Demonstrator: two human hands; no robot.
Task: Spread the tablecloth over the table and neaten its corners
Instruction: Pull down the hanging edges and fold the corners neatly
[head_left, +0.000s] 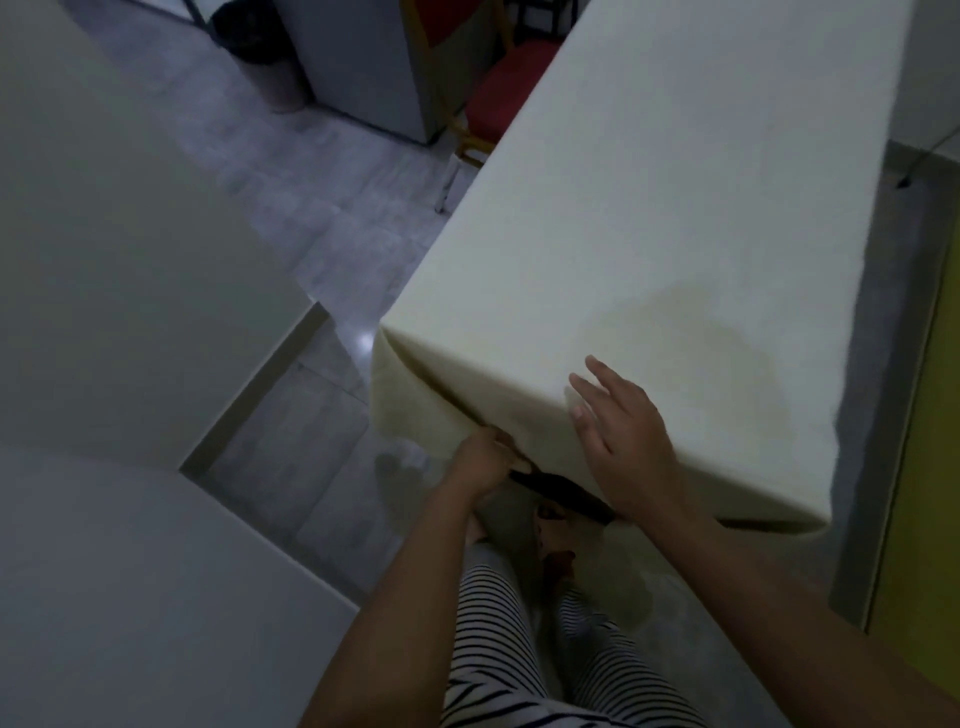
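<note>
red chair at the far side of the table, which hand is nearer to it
Right, though neither is close. The right hand lies open on the tablecloth at the near edge; the left hand grips the hanging cloth lower down. The red chair stands far beyond both.

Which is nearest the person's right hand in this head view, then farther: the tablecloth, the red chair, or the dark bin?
1. Tablecloth: right under the right hand, which lies flat on it at the near end.
2. Red chair: farther back, by the table's left side.
3. Dark bin: farthest, at the far left.
</note>
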